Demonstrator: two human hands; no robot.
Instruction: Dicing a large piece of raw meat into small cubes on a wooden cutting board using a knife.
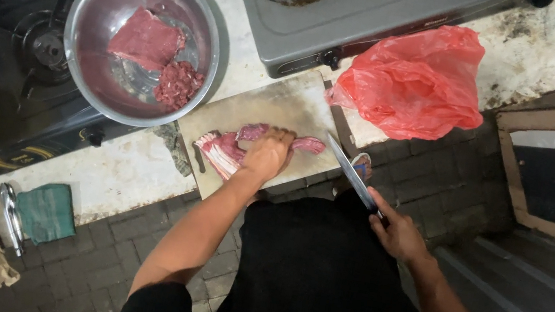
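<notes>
My left hand (267, 154) presses raw meat (227, 150) flat, fingers spread over it on the cutting board (277, 108). My right hand (394, 231), fingers wrapped tight, holds a knife (348, 166) just right of them.

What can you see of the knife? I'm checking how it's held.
The knife has a long, plain, grey metal blade. The right hand is closed round its handle, hiding it. The blade points up and away from the person, its tip just right of the meat on the board, not cutting.
</notes>
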